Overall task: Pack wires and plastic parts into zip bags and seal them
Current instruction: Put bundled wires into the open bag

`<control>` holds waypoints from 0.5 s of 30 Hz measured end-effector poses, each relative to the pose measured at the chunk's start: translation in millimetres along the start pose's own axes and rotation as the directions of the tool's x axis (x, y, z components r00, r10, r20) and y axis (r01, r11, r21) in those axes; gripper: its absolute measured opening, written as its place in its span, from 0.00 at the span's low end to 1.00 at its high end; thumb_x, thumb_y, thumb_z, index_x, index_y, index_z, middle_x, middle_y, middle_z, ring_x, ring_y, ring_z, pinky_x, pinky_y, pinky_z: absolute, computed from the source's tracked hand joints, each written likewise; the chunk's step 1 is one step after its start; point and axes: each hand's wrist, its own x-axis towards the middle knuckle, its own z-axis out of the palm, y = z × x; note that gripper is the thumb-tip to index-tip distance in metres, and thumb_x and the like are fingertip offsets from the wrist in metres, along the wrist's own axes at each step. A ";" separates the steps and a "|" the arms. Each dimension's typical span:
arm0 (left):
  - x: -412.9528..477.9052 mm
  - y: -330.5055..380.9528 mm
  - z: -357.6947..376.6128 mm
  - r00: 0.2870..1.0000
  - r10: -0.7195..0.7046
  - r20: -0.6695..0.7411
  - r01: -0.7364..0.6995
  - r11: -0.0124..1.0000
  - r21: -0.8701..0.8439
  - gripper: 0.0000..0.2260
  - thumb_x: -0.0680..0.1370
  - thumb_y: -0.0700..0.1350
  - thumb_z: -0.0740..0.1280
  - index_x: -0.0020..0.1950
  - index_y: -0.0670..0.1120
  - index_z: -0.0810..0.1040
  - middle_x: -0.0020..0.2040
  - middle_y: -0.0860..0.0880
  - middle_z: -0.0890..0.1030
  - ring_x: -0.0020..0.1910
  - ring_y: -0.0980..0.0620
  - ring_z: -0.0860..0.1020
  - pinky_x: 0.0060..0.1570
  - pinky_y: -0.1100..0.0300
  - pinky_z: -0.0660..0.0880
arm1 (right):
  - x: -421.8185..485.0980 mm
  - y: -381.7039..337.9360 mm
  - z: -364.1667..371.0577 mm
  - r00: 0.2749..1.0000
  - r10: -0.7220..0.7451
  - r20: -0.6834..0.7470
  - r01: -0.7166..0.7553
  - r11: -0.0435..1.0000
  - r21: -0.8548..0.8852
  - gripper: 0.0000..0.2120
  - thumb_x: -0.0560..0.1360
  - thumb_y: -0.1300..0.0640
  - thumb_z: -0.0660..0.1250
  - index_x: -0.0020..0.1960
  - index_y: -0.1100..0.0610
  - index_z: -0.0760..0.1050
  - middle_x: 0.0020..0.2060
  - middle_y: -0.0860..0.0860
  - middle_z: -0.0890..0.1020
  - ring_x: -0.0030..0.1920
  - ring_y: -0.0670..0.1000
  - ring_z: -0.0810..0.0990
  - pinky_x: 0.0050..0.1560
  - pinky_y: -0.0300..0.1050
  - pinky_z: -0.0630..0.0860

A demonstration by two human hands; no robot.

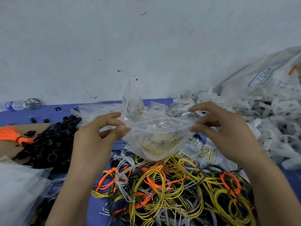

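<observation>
Two hands hold a clear bag [156, 139] at mid-frame, just above a tangle of yellow, orange, grey and black wires [162, 185] on a blue mat [16, 115]. The left hand [97, 132] pinches the left end of the bag's mouth between thumb and forefinger, and the right hand [223, 128] pinches the right end the same way. The mouth gapes open between them. A yellow wire [154, 144] lies coiled inside. Black parts [52, 144] are heaped at left, white parts [268, 119] at right below a sack [268, 75], and a bottle [14, 105] lies far left.
</observation>
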 end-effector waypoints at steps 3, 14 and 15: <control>-0.8 1.0 0.3 0.999 0.032 0.022 -0.033 0.999 0.043 0.05 0.75 0.39 0.69 0.39 0.46 0.81 0.59 0.62 0.78 0.41 0.68 0.80 0.44 0.73 0.76 | 0.2 4.2 -4.0 1.000 0.024 0.000 -0.024 1.000 0.015 0.12 0.70 0.61 0.73 0.39 0.43 0.78 0.37 0.33 0.82 0.40 0.33 0.80 0.42 0.21 0.70; -4.5 6.6 0.6 0.993 0.077 0.086 -0.078 0.997 0.014 0.06 0.75 0.39 0.68 0.39 0.48 0.79 0.58 0.60 0.78 0.42 0.60 0.83 0.48 0.64 0.78 | -0.6 8.7 -7.6 1.000 0.008 0.024 -0.008 1.000 -0.023 0.11 0.73 0.60 0.70 0.39 0.45 0.76 0.42 0.30 0.79 0.45 0.32 0.77 0.42 0.20 0.66; -5.6 7.9 2.7 0.992 0.079 0.097 -0.079 0.997 -0.007 0.06 0.74 0.39 0.68 0.39 0.47 0.80 0.58 0.60 0.78 0.42 0.58 0.83 0.46 0.64 0.78 | -1.0 7.0 -8.5 0.999 0.011 0.031 -0.010 1.000 -0.021 0.10 0.73 0.58 0.70 0.40 0.44 0.76 0.43 0.30 0.80 0.47 0.30 0.76 0.44 0.20 0.65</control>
